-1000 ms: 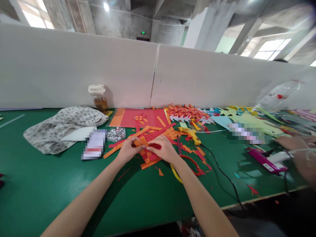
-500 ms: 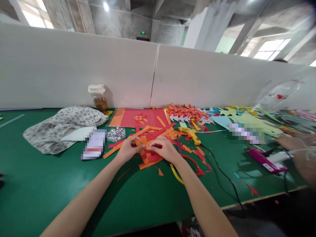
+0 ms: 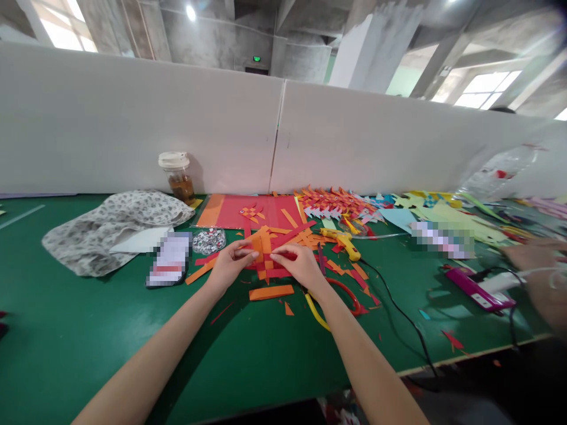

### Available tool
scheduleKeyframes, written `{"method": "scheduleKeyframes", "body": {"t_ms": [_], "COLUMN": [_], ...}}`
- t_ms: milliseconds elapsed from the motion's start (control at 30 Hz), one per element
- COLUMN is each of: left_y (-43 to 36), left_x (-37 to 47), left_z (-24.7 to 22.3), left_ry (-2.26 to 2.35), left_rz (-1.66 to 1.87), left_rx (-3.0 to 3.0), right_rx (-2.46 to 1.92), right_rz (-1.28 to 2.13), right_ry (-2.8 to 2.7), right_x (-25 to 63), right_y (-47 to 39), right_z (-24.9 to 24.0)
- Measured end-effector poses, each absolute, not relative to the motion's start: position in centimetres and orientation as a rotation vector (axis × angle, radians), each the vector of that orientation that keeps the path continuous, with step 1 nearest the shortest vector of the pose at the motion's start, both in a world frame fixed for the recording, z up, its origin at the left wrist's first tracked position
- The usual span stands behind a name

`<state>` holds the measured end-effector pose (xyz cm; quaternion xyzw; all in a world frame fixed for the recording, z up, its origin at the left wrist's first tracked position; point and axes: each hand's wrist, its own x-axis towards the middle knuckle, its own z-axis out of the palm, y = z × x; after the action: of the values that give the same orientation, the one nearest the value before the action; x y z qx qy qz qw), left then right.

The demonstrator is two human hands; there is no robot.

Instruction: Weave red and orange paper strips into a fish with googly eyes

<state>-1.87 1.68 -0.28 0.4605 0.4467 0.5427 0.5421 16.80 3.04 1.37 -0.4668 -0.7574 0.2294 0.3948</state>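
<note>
Between my two hands is a woven piece of red and orange paper strips, lifted a little off the pile. My left hand pinches its left side, and my right hand pinches its right side. An orange strip lies flat on the green table just below. Behind the hands are loose red and orange strips and a finished woven fish on red sheets. Scissors with red and yellow handles lie partly under my right forearm.
A yellow glue gun with a black cord lies right of centre, near a heap of woven fish. Leftward are a phone, a bag of googly eyes, a cloth and a lidded cup. Another person's hand is at right.
The woven piece has been raised and turned more upright between my hands, uncovering the orange strip on the table. Both hands have shifted their grip on its sides.
</note>
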Motion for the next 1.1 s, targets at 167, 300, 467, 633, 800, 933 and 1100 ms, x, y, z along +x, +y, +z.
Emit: {"method": "scheduleKeyframes", "body": {"t_ms": [167, 300, 467, 633, 800, 933, 1100], "left_y": [1.8, 1.8, 1.7, 1.4, 1.1, 1.2, 1.4], "left_x": [-2.0, -1.9, -1.5, -1.3, -1.2, -1.2, -1.0], "left_z": [-0.6, -0.6, -0.7, -0.5, -0.5, -1.0, -1.4], "left_ry": [1.089, 1.083, 1.092, 1.130, 1.102, 1.041, 0.994], "left_rz": [1.327, 1.367, 1.383, 1.345, 1.136, 1.039, 1.082], "left_rx": [1.160, 1.201, 1.197, 1.078, 1.108, 1.170, 1.149], "right_rx": [-1.169, -1.167, -1.183, -1.156, -1.134, -1.105, -1.109], "right_rz": [0.600, 0.609, 0.593, 0.547, 0.605, 0.659, 0.612], "right_ry": [-2.006, -2.025, -2.029, -1.961, -1.831, -1.844, -1.898], "right_x": [16.8, 16.8, 16.7, 16.7, 16.6, 16.2, 15.9], "right_y": [2.9, 2.8, 2.8, 2.9, 3.0, 2.8, 2.6], "right_z": [1.6, 1.6, 1.7, 1.6, 1.4, 1.2, 1.2]}}
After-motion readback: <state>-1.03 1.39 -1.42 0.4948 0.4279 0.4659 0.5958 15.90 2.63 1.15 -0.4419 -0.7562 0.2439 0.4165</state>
